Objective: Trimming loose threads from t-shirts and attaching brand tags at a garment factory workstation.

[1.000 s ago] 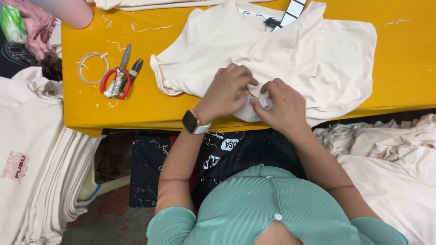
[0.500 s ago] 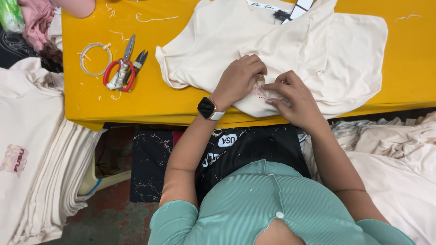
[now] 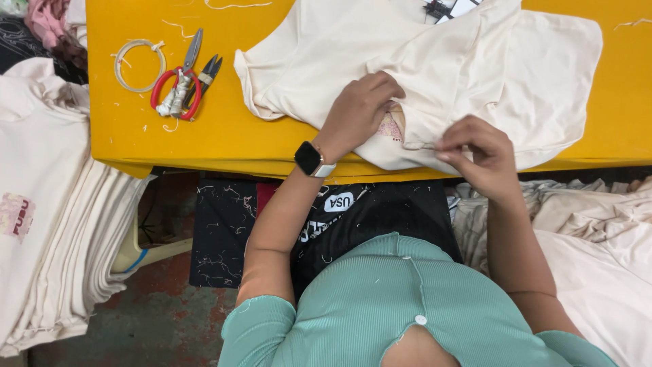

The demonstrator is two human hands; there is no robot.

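Yellow table (image 3: pixel 204 143), cream garment (image 3: pixel 475 75), grimy reddish floor (image 3: pixel 170 319)

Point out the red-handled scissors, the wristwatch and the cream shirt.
red-handled scissors (image 3: pixel 178 87): head view, on the wrapped red handles.
wristwatch (image 3: pixel 309 158): head view, on the dark face.
cream shirt (image 3: pixel 523 75): head view, on the flat right part.
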